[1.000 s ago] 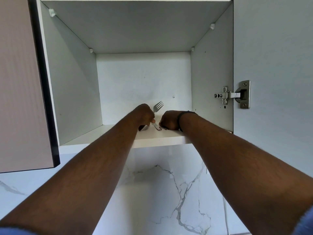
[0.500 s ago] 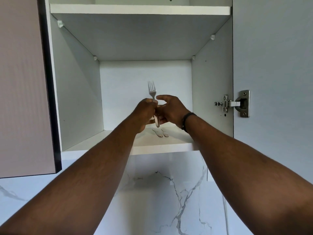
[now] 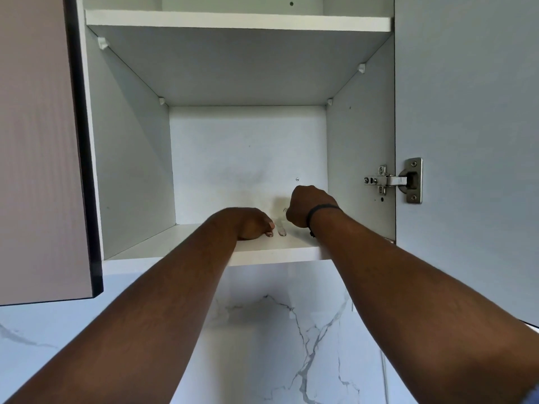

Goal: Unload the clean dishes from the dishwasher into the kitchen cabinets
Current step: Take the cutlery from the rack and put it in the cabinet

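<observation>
Since the earlier frame, both hands have come down from mid-air, where together they held a fork upright, to the cabinet floor. Nearest the viewer, two bare forearms rise from the lower corners of the head view toward the centre. Beyond them, the white laminate bottom shelf of the open wall cabinet (image 3: 204,252) carries both hands. The left hand (image 3: 250,224), at about 6 o'clock of the cabinet opening, rests on the shelf with fingers curled under; whether they clasp anything cannot be told. Just beside its fingertips, at their 3 o'clock, lie the ends of two slim silver metal cutlery handles (image 3: 281,230), flat on the shelf and close together. The right hand (image 3: 306,207), wearing a dark wristband (image 3: 322,209), sits at 2 o'clock from the left hand, fingers folded into a fist; a blurred silver fork (image 3: 284,211) shows at its 9 o'clock edge, and the fist appears clamped on it, though motion blur leaves this uncertain. Farther back stand the white rear panel and, at 12 o'clock, the upper shelf (image 3: 233,21); a steel door hinge (image 3: 390,180) lies at 3 o'clock. Step in hand, by judgement: laying cutlery in the cabinet. The next move calls for releasing the fork parallel to the pieces already lying there, then withdrawing both hands.
</observation>
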